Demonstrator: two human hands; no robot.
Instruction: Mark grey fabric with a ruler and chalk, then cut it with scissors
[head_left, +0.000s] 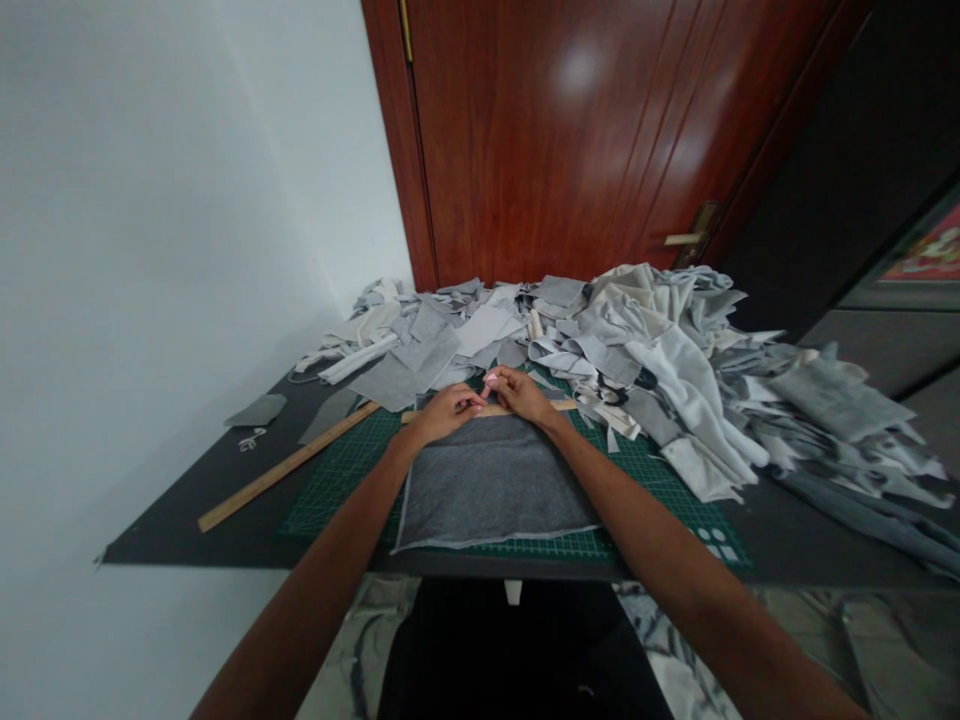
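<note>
A dark grey piece of fabric (495, 480) with pale edges lies flat in front of me on a green cutting mat (352, 460). Across its far part lies a wooden ruler (559, 405), partly covered by my hands. My left hand (448, 412) rests over the ruler's left half, its fingers bent and drawn together. Close beside it, my right hand (523, 393) is pinched around a small pinkish thing, too small to name. The fingertips of both hands nearly meet there. Whether my left fingers also hold it is hard to see.
A second wooden ruler (289, 468) lies slantwise on the dark table (172, 520) at left, near a grey scrap (257, 411). Heaped grey and white fabric scraps (450, 330) line the back, with larger folded cloth (667, 350) at right. A wall and a wooden door (555, 150) stand behind.
</note>
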